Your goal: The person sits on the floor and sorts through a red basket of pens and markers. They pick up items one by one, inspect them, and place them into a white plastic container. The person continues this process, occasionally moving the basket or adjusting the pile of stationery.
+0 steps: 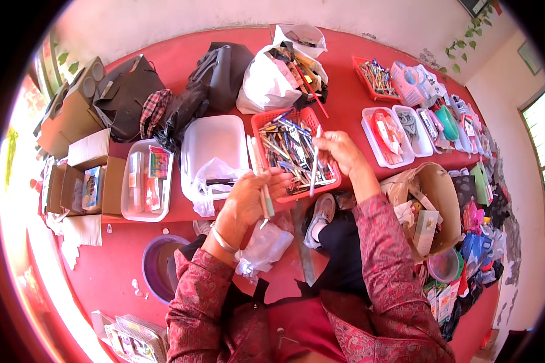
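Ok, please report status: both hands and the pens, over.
Left hand grips pale green pen. Right hand grips white pen above red plastic basket of pens. Nothing blocking.

Left hand [248,196] is gripping a green pen [264,196] upright over the floor's edge; right hand [339,151] is pinching a white pen [314,162] above the red basket [297,156], which is holding a jumble of pens. Just left of the basket, a clear plastic tub [214,145] is holding a crumpled bag, and a second clear tub [146,179] is lying further left. A white sack [266,85] is sitting behind the basket and an open cardboard box [433,202] is standing to the right.
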